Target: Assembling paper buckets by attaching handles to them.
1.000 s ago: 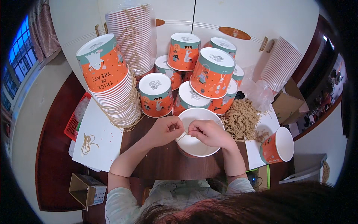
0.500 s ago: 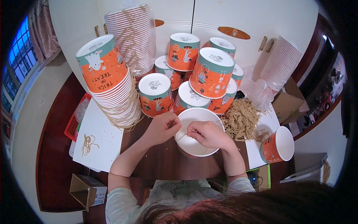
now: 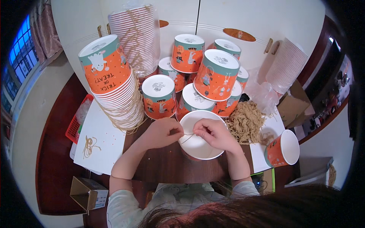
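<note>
we see a bright, even indoor light from above, with soft shadows under our hands (image 3: pixel 190 133) on the counter (image 3: pixel 167 167). the window (image 3: pixel 17 66) glows blue. fisheye bending darkens the rim; the hair (image 3: pixel 243 212) below looks perhaps slightly blurred.

Both hands over an open white paper bucket (image 3: pixel 201 146) on a dark wooden table (image 3: pixel 167 167): left hand (image 3: pixel 161 132) at its left rim, right hand (image 3: pixel 215 133) above its middle, a thin tan string (image 3: pixel 187 136) pinched between the fingertips of the two. Just right of the bucket, a loose heap of tan strings (image 3: pixel 246 122); further right, an orange bucket lying on its side (image 3: pixel 282 149) on a white sheet. Behind, upturned orange-and-teal buckets (image 3: pixel 205 79) in a cluster, a tall leaning stack of nested buckets (image 3: pixel 114 91) at left, stacks of white lids (image 3: pixel 137 36) at the back.
</note>
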The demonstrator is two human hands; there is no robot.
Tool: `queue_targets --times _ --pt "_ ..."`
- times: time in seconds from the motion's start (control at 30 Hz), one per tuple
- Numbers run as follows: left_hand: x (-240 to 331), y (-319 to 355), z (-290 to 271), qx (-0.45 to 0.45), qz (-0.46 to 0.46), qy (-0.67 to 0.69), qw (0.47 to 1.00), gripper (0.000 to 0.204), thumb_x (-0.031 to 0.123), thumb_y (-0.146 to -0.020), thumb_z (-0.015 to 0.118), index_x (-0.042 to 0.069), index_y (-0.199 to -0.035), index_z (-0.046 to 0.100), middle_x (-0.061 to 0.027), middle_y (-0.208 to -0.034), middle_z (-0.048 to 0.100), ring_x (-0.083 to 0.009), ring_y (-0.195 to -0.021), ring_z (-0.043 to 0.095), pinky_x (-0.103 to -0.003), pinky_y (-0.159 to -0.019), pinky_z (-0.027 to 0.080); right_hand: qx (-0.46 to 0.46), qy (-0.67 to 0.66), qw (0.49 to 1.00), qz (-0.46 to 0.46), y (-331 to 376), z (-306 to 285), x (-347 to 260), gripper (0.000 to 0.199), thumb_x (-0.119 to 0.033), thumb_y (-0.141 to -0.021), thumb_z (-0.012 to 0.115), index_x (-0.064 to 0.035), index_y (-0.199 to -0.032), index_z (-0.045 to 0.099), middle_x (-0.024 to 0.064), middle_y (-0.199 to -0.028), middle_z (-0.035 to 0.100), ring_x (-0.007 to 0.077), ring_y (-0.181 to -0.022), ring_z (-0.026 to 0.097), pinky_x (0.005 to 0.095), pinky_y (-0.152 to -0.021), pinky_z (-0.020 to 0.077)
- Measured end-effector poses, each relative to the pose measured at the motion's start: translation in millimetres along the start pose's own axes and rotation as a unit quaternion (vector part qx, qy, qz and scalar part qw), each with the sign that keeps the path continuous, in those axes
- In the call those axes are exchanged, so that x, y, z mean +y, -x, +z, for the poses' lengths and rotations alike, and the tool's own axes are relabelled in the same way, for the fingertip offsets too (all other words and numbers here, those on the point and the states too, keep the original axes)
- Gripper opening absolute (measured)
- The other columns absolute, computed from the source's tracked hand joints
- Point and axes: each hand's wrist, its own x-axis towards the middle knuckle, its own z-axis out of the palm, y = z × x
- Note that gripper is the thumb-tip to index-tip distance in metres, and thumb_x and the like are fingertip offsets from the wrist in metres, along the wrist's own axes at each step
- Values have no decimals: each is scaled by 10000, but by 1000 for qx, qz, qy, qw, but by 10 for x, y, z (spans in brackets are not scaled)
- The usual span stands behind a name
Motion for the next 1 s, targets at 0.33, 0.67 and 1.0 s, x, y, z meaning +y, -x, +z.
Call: queue_targets --times 0.33,0.67,1.0 --pt "158 -5 103 19 44 110 993 153 131 -715 664 52 -832 606 -35 -810 583 -157 -736 535 -260 -542 448 30 -110 994 3 15 80 -7 150 -71 -835 565 -33 -943 468 15 -716 547 64 -648 512 208 -571 413" --pt "47 14 19 -15 72 62 995 125 94 -688 677 53 -738 569 -37 -759 539 -165 -732 520 -276 -622 428 56 -334 941 18 61 113 -45 188 12 -808 564 -44 -919 424 45 -811 526 90 -729 521 214 -669 429" --pt "-76 36 -141 -147 57 90 983 127 121 -705 664 47 -744 569 -58 -753 528 -184 -713 534 -292 -626 427 -112 -115 987 10 126 -15 -241 156 -38 -798 596 -38 -919 498 32 -719 542 105 -648 541 234 -578 422"
